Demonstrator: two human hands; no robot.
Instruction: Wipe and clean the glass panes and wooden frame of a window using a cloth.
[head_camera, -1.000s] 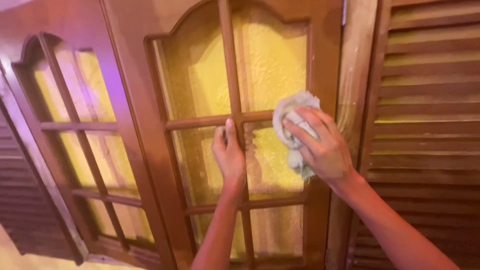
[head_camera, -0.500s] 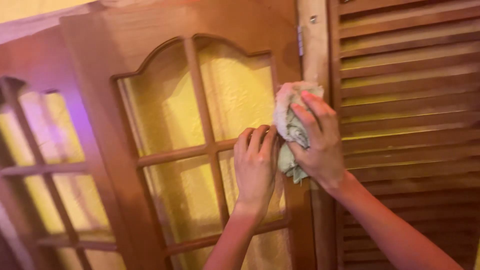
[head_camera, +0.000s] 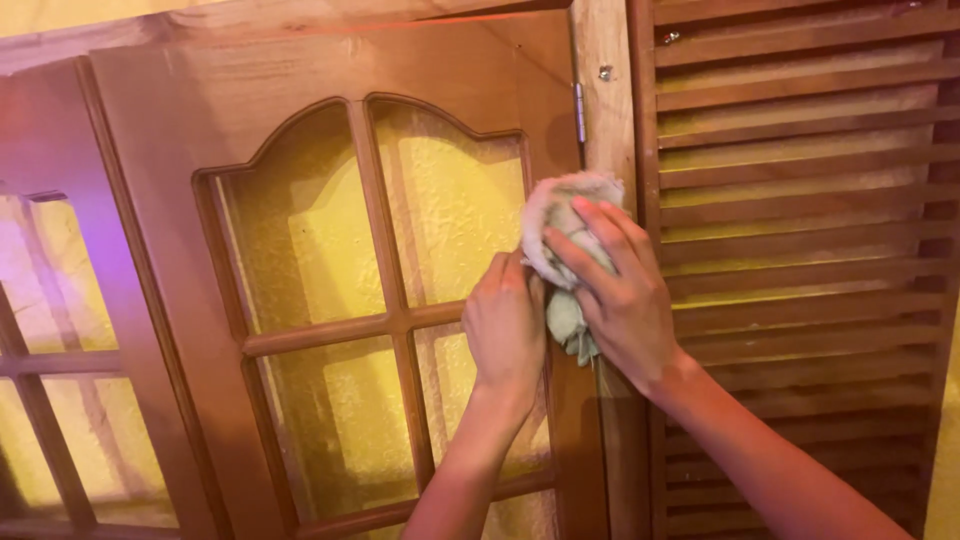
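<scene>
A brown wooden window sash with yellow textured glass panes fills the middle. My right hand presses a crumpled pale grey-green cloth against the sash's right stile, near the hinge side. Part of the cloth hangs below my fingers. My left hand rests flat on the sash, on the lower right pane next to that stile, touching the cloth's left edge.
A second glazed sash stands at the left. To the right is a wooden louvred shutter. A small metal hinge joins the sash to the pale wooden post between them.
My right hand and the cloth have moved rightwards from the pane onto the sash's right stile. My left hand followed to the right. The view has shifted right and closer.
</scene>
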